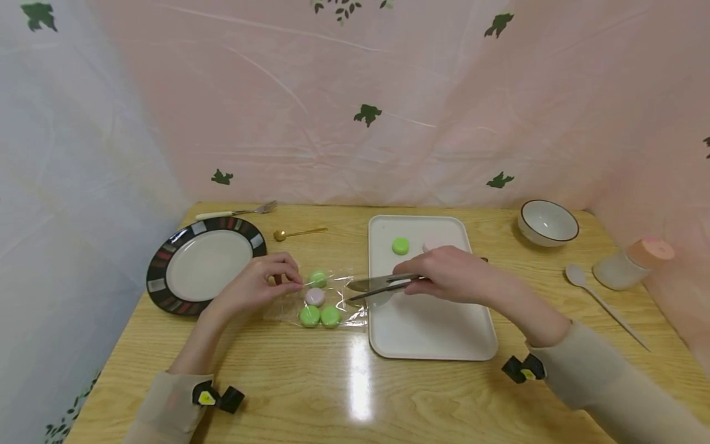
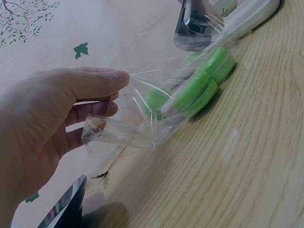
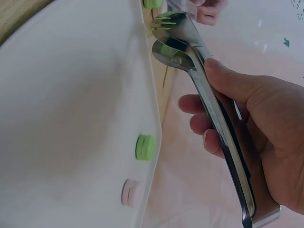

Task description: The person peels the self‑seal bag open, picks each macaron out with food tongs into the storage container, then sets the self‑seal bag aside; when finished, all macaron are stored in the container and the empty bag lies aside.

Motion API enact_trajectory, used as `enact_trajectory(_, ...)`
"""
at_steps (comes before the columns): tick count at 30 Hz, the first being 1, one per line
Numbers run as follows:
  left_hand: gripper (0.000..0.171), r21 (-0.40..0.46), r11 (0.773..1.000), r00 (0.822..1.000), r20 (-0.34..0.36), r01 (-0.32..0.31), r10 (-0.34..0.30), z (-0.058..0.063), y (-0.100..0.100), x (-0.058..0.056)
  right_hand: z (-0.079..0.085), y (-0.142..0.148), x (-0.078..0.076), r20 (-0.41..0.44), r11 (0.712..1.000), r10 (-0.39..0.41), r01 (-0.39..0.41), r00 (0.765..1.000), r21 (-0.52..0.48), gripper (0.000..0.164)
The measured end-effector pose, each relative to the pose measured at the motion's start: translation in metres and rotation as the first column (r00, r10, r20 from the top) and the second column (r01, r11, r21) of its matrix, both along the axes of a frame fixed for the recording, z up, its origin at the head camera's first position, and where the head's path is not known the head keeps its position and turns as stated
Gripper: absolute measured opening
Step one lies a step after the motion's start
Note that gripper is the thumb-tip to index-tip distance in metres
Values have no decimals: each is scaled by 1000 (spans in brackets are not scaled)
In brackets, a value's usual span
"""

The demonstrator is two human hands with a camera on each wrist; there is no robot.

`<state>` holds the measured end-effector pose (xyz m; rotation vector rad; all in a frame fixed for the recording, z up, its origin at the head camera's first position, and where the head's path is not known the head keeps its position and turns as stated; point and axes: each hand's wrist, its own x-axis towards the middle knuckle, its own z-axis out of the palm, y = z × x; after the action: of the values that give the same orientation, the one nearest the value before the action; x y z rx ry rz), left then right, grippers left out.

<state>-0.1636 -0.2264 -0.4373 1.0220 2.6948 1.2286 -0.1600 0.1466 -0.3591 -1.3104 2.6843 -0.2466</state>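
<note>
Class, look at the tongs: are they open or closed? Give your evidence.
Open. In the right wrist view, the tongs in the right hand show a gap between their two ends.

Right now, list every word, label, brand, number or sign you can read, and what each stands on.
None: no readable text shows anywhere.
Yellow patches on the black, blocky cuff devices: too small and blurred to read, if marked.
Clear plastic bag of round green and pale pink macarons: no lettering visible.
Shiny metal tongs: none visible.
</note>
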Motion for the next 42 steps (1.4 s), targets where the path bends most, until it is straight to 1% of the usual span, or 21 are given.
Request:
enact_trajectory(8,2,4,1000,1000,-2,-3,3,0,1,0,-4,-14,-1,-105,999,42,-39,994,28,27)
enact_trajectory(11,4,10,1000,1000,-4,2,-1,-1,1,0,-4,-15,-3,-142,999,29,-22,989,45,27)
enact_trajectory(13,4,12,1000,1000,-4,6,-6,-2,1,-1,-4,-13,-4,-151,998,9,-1,988,57,25)
enact_trajectory(16,3,15,1000,1000,-4,11,-11,-2,0,-1,-2,-10,-5,-149,997,-20,31,989,69,19)
enact_trajectory(20,4,14,1000,1000,-4,10,-10,-3,-1,-2,5,-9,-6,-142,996,-41,51,989,69,14)
enact_trajectory(26,3,5,1000,1000,14,3,-3,-3,-1,-2,19,-4,-5,-138,989,-91,105,986,99,13)
enact_trajectory(31,8,-10,1000,1000,24,-3,4,0,-1,-2,26,-2,-2,-125,976,-141,159,982,149,12)
enact_trajectory(34,9,-22,1000,1000,24,-8,9,1,0,-2,24,-5,0,-82,976,-131,143,988,164,11)
enact_trajectory(37,10,-32,999,1000,16,-9,10,1,0,-1,20,-10,2,-54,980,-96,104,994,171,14)
enact_trajectory(39,9,-32,999,1000,8,-8,8,1,0,0,18,-14,4,-59,983,-73,82,996,166,16)
enact_trajectory(42,7,-26,1000,1000,0,-5,5,1,1,0,14,-19,4,-93,987,-48,62,994,146,17)
